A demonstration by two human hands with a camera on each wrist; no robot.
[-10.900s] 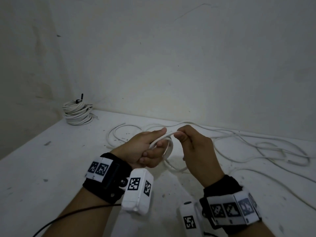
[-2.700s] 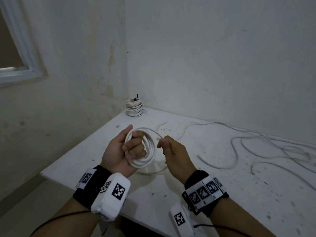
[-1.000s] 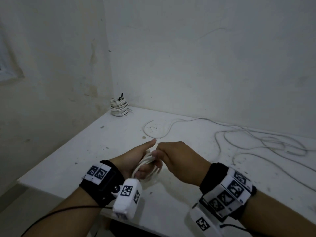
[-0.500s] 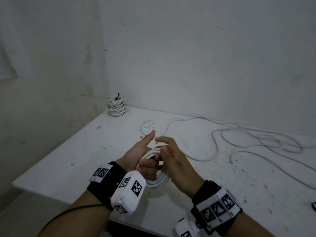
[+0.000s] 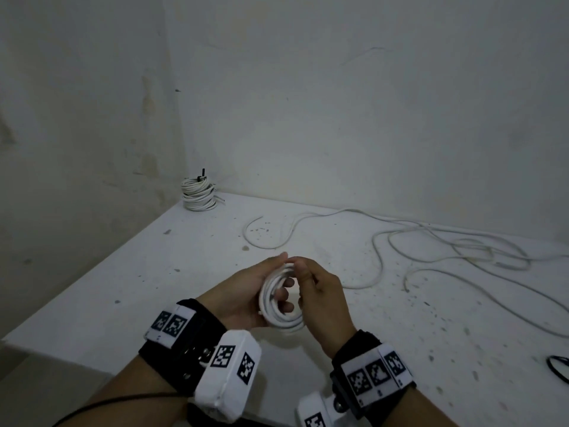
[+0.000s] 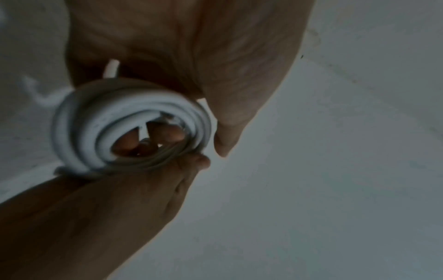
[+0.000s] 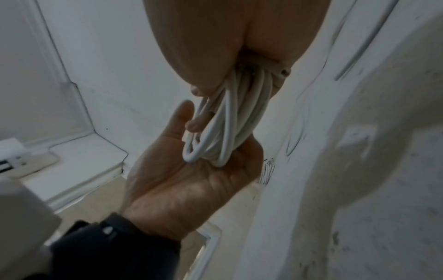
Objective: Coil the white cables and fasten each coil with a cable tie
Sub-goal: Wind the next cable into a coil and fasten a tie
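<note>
White loose cables [image 5: 431,241] sprawl on table [image 5: 154,288]; tied coil [image 5: 198,195] seemingly cornered.

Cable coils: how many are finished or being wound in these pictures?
2. One coil is held between the left hand and right hand; one tied stack stands in the table's far corner, possibly several coils.

Head cam looks forward and down on both hands from above and behind, wide, mid-range. Left wrist cam sits tight under the left hand [image 6: 182,62], looking along it through the coil [image 6: 134,128]. Right wrist cam is equally close, looking past the right hand [image 7: 235,43] onto the opposite palm. All three share the coil.
</note>
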